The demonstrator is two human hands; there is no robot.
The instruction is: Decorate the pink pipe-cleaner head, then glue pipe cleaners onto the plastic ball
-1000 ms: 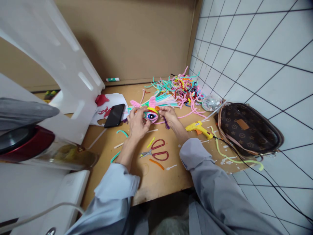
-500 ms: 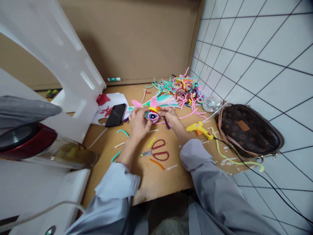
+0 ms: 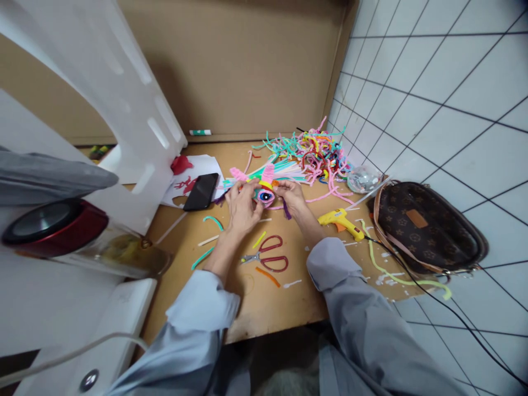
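Both hands meet over a small pipe-cleaner figure [image 3: 265,195], a coil of pink, blue and yellow rings with a dark centre, held just above the wooden board [image 3: 264,297]. My left hand [image 3: 242,207] pinches its left side. My right hand [image 3: 292,196] pinches its right side, and a purple pipe-cleaner end hangs below those fingers. Pink and pale green pipe cleaners fan out behind the figure.
A tangled heap of coloured pipe cleaners [image 3: 313,151] lies at the back. Red-handled scissors [image 3: 268,256] lie below my hands, a yellow glue gun [image 3: 340,221] to the right, a brown bag [image 3: 424,225] beyond it. A black phone [image 3: 201,191] rests on paper at the left.
Both hands have stayed on the figure, with only small finger shifts. The view has shifted, so everything sits a little further right in the picture.
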